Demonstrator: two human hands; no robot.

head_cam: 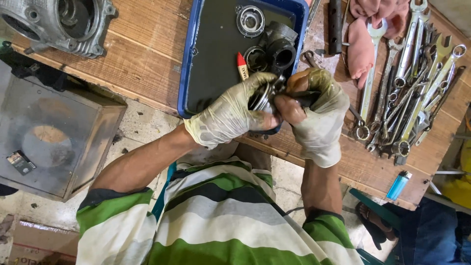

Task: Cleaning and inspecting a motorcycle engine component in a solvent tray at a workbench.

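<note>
Starting at the left edge, a dented square metal box (51, 142) sits on the floor below the wooden workbench (132, 68), and a grey cast engine casing (59, 24) rests on the bench's far left corner. Toward the middle, a blue tray (189, 64) holds a round bearing-like part (250, 20), a dark cylindrical housing (281, 46) and a red-tipped marker (242, 66). In front of the tray's near edge, the left hand (230, 115), in a soiled pale glove, curls its fingers (260, 81) around a small round metal assembly (267, 95), thumb pressed along its lower side. The assembly is thus held in the air between both hands, just above the tray's rim. The right hand (314, 113), in a torn glove with bare fingertips showing, pinches a dark slim tool (306, 98) against the assembly, fingers pressed together. Farther right, a black perforated tube (335, 24) and a pink rag (365, 34) lie on the bench. A heap of combination wrenches (412, 83) spreads beyond them, and a blue lighter (398, 185) lies near the bench's front right edge.
</note>
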